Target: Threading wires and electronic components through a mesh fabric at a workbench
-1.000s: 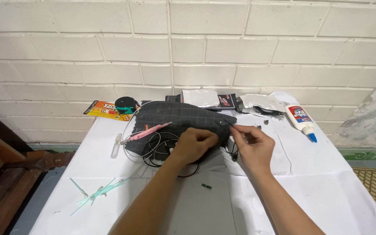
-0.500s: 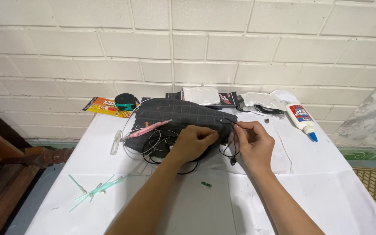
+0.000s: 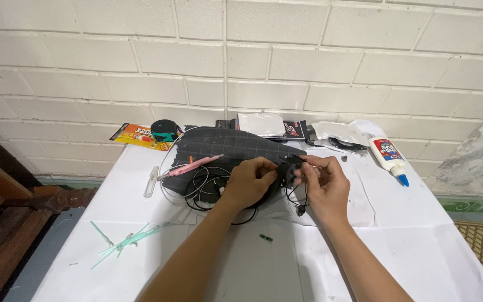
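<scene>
My left hand [image 3: 251, 180] and my right hand [image 3: 323, 186] meet over a white table [image 3: 409, 246], both pinching a small black part [image 3: 289, 169] at the near right edge of a dark grey mat [image 3: 230, 146]. Thin black wires [image 3: 208, 190] loop out from under my left hand, and one hangs down to a small black bud [image 3: 301, 211] beside my right palm. A pink pen-like tool [image 3: 192, 165] lies on the mat's left side.
A white glue bottle with a blue tip [image 3: 388, 157] lies at the right. An orange packet [image 3: 140, 136], a round teal tape measure [image 3: 164, 130] and pouches [image 3: 261, 124] sit by the brick wall. Green plastic sticks [image 3: 127, 241] lie front left. A wooden chair [image 3: 6, 207] stands at the left.
My view moved slightly. Both hands stayed at the mat's edge; my right fingers closed in toward my left hand on the small black part.
</scene>
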